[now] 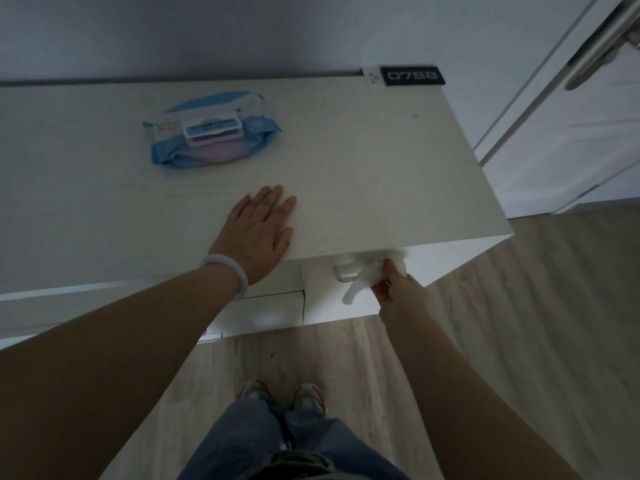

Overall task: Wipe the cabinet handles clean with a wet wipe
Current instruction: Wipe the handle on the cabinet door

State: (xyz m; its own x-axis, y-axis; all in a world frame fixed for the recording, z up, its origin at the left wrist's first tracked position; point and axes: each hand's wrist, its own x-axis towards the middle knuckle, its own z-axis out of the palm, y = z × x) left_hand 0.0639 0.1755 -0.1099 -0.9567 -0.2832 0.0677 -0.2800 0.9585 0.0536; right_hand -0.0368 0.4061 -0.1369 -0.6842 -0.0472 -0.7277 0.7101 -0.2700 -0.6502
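Seen from above, right of centre, the right hand (398,289) clutches a white wet wipe (367,271) around the cabinet handle (344,271) under the worktop (346,161) edge. The left hand (259,230) lies flat, fingers straight. Wiping seems underway; next, probably rubbing along the handle.

— Left grip (260,233)?
— Flat, palm down, fingers straight and together, forearm stretched forward.
— Right grip (398,289)?
— Lower, fingers curled tight, pinching, arm reaching down.
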